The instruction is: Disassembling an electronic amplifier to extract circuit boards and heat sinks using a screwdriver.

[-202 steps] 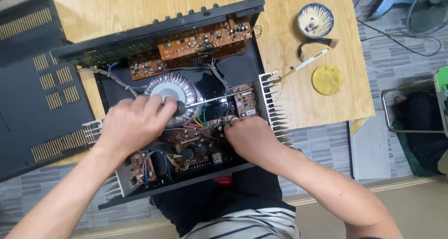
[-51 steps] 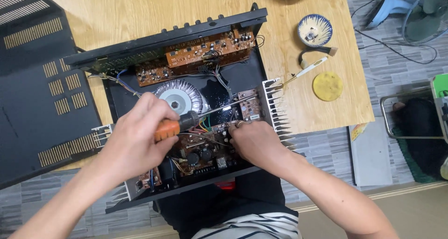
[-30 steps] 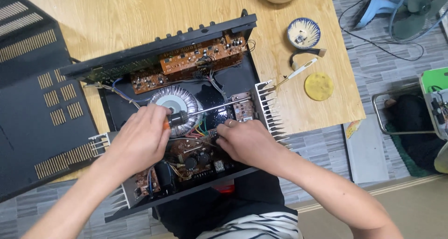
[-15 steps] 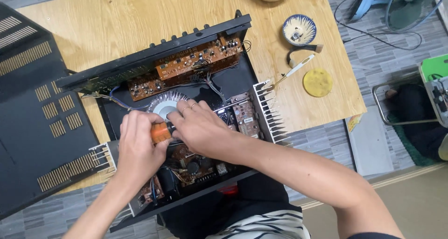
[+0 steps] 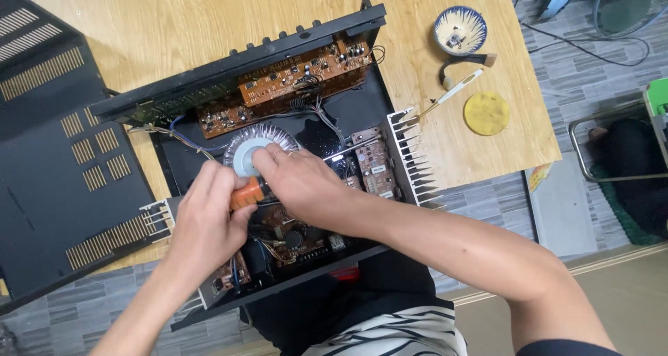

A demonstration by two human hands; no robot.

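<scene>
An opened black amplifier chassis (image 5: pixel 362 116) lies on the wooden table, showing brown circuit boards (image 5: pixel 278 85), a round silver transformer (image 5: pixel 250 151) and a finned heat sink (image 5: pixel 414 161). My left hand (image 5: pixel 205 224) grips an orange-handled screwdriver (image 5: pixel 245 192), whose shaft runs right across the chassis. My right hand (image 5: pixel 299 182) rests over the handle's front end, its fingers touching the transformer's edge. The screwdriver tip is hidden behind my right hand.
The amplifier's black vented cover (image 5: pixel 62 161) lies to the left. On the table at the right are a small patterned bowl (image 5: pixel 459 30), a brush (image 5: pixel 459 86) and a yellow round disc (image 5: pixel 486 112). A fan and cables sit on the tiled floor beyond.
My right hand has moved left from the small board by the heat sink onto the screwdriver near the transformer. My left hand keeps its hold on the handle and shifted slightly down.
</scene>
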